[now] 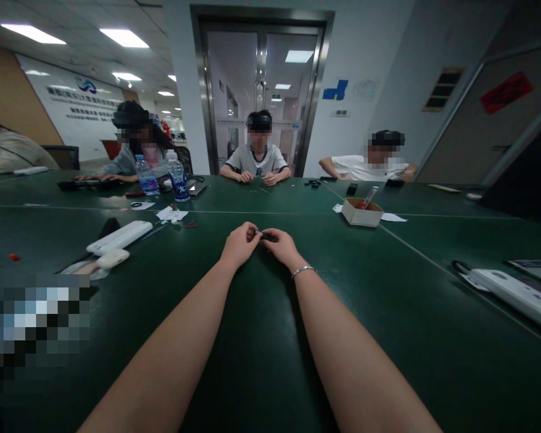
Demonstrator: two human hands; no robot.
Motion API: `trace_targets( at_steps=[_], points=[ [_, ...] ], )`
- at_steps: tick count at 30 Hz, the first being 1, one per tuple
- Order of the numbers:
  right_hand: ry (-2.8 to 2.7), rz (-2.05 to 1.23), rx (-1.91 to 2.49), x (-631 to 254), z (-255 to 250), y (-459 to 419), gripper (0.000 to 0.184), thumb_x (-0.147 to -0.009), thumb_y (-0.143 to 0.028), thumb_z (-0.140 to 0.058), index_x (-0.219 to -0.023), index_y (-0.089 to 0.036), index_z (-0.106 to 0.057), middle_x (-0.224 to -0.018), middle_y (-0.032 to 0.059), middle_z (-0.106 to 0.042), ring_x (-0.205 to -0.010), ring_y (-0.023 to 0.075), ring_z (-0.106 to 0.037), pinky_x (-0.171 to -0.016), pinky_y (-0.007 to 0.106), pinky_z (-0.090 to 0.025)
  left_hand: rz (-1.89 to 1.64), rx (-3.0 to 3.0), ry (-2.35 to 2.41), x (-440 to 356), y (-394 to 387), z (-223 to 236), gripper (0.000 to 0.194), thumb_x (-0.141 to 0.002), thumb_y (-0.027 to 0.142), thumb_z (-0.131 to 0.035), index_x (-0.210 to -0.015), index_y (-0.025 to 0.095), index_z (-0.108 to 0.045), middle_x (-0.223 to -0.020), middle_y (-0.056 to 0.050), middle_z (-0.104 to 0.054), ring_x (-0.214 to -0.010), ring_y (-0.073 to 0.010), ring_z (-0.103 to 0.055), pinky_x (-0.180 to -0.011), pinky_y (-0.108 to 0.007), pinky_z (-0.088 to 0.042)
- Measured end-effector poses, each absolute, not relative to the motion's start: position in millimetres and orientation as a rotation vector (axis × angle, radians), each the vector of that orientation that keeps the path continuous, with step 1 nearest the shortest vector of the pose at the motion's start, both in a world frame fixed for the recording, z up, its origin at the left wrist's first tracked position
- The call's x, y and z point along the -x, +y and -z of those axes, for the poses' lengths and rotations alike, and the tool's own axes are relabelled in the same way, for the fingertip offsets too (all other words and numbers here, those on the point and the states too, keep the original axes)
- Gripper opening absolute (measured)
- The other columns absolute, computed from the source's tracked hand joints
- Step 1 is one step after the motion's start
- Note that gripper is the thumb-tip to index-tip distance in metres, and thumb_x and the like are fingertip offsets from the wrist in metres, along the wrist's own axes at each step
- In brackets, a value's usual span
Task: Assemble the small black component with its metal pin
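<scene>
Both my arms stretch forward over a dark green table [261, 337], and the hands meet near the middle of the view. My left hand [240, 245] is closed, its thumb and fingertips pinched on the left end of a small dark object [267, 236]. From the other side my right hand [280, 245], with a silver bracelet [303, 271] at the wrist, pinches the same piece. It looks short, narrow and blackish, with a lighter bit near the left fingertips. Fingers cover much of it, so its kind is not clear.
Left lie a white power strip [119, 237], a white rounded device [113, 258] and paper scraps [172, 214]. Two bottles [178, 180] stand beyond. An open cardboard box [361, 216] and another power strip [514, 294] are on the right. Several people sit around the table.
</scene>
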State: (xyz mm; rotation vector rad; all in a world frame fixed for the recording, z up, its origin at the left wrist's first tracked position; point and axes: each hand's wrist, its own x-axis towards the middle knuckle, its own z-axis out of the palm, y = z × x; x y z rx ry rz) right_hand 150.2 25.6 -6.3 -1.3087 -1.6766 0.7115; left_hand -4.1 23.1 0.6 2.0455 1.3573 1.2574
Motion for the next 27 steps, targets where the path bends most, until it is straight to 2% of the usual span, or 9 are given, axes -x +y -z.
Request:
trace_targets(
  at_steps=[3, 6, 10, 18, 27],
  points=[
    [-1.549, -0.898, 1.278, -151, 4, 25, 0.024, -0.076, -0.012, -0.067, -0.099, -0.015, -0.066, -0.069, -0.0016, -0.063, -0.048, 0.0076, -0.054, -0.045, 0.017, -0.043, -1.238, -1.963, 1.339, 8, 25, 2, 0.016, -0.079, 0.034, -0.059, -0.089, 0.022, -0.061, -0.081, -0.002, -0.066, -0.075, -0.0145, -0.062, -0.071, -0.027, -0.05],
    [-1.378, -1.024, 1.249, -151, -2, 24, 0.018, -0.081, -0.012, -0.064, -0.099, -0.013, -0.064, -0.065, -0.0011, -0.061, -0.046, 0.0075, -0.055, -0.04, 0.015, -0.043, -1.21, -1.904, 1.333, 10, 26, 3, 0.018, -0.078, 0.036, -0.061, -0.088, 0.021, -0.063, -0.081, -0.002, -0.067, -0.075, -0.0141, -0.062, -0.072, -0.027, -0.05],
    [-1.219, -1.128, 1.202, -152, -7, 23, 0.008, -0.086, -0.008, -0.058, -0.09, -0.011, -0.064, -0.063, 0.0003, -0.062, -0.046, 0.0077, -0.058, -0.043, 0.015, -0.048, -1.16, -1.88, 1.322, 9, 27, 4, 0.02, -0.077, 0.037, -0.061, -0.089, 0.021, -0.065, -0.083, -0.002, -0.068, -0.075, -0.014, -0.061, -0.073, -0.027, -0.05],
    [-1.123, -1.272, 1.108, -159, -6, 23, 0.003, -0.082, -0.009, -0.065, -0.083, -0.012, -0.065, -0.066, 0.0036, -0.067, -0.049, 0.01, -0.063, -0.048, 0.017, -0.054, -1.137, -1.897, 1.274, 11, 26, 4, 0.025, -0.076, 0.039, -0.062, -0.092, 0.02, -0.065, -0.085, -0.003, -0.068, -0.076, -0.0144, -0.061, -0.074, -0.028, -0.049],
    [-1.143, -1.393, 0.989, -165, -8, 17, 0.015, -0.08, -0.004, -0.067, -0.091, -0.014, -0.066, -0.073, 0.0026, -0.067, -0.061, 0.012, -0.068, -0.067, 0.022, -0.06, -1.084, -1.849, 1.276, 12, 25, 0, 0.032, -0.078, 0.048, -0.056, -0.086, 0.019, -0.066, -0.075, -0.002, -0.068, -0.072, -0.0161, -0.062, -0.072, -0.029, -0.047]
  ],
)
